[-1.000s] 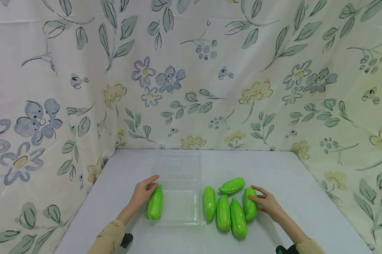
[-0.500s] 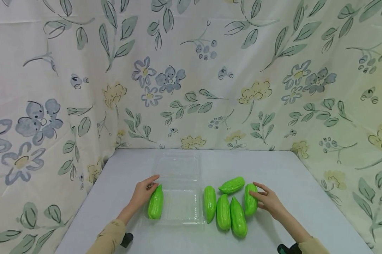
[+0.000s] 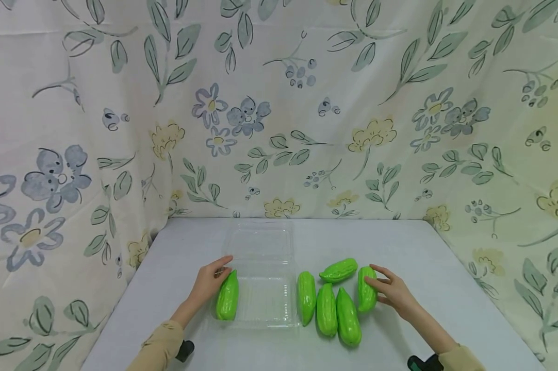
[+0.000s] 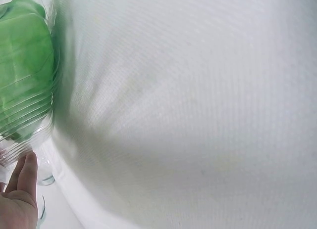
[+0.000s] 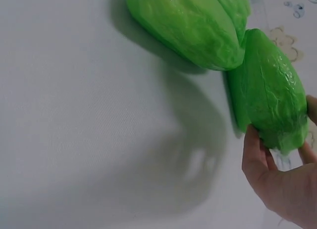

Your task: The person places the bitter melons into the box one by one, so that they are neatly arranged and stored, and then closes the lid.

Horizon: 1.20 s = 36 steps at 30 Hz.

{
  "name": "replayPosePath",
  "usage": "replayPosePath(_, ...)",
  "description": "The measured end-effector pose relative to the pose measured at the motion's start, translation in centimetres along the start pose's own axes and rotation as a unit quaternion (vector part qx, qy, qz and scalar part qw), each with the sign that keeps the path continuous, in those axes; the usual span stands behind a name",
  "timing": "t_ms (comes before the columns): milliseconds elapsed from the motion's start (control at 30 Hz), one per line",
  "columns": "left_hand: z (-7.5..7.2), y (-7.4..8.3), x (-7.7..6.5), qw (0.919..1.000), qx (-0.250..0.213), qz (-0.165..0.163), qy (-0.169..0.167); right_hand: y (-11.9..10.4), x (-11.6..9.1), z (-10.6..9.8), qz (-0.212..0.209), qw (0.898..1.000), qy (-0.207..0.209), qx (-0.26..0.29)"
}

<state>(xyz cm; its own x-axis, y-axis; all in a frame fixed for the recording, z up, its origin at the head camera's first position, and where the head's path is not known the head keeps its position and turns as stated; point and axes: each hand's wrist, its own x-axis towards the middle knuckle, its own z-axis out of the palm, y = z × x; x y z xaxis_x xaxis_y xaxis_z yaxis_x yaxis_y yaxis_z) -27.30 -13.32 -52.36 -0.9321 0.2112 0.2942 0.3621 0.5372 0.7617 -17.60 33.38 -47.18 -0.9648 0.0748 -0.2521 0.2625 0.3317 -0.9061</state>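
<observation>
My right hand [image 3: 395, 296] holds a bright green bitter melon [image 3: 365, 299] at the right end of a group. In the right wrist view, its fingertips and thumb lie on both sides of that glossy, wrinkled melon's end. My left hand [image 3: 209, 281] pinches the left edge of an open clear plastic box [image 3: 265, 304]. One bitter melon [image 3: 227, 299] lies inside along the box's left side, tip pointing away. In the left wrist view, the fingers [image 4: 28, 174] press the outside of the ribbed wall, with the green melon [image 4: 22, 70] showing through.
Several more bitter melons [image 3: 326, 312] lie right of the box, one of them [image 3: 339, 271] crosswise behind the others. The box's transparent lid [image 3: 259, 242] lies folded back on the far side. A floral curtain [image 3: 279, 129] encloses the white table [image 3: 446, 288] at back and sides.
My right hand has moved slightly right and away with the bitter melon, opening a small gap from its neighbours. My left hand and the box have stayed in place.
</observation>
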Motion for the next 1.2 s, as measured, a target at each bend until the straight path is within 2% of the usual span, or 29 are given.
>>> replayPosePath(500, 0.1, 0.1, 0.1, 0.9999, 0.003, -0.013, -0.007, -1.4, -0.4, 1.4, -0.011, 1.000, -0.006, 0.023)
replayPosePath(1200, 0.2, -0.1, 0.0, 0.9999, 0.004, -0.009, -0.003, -3.4, -0.1, 4.0, -0.027, 0.998, -0.005, 0.053)
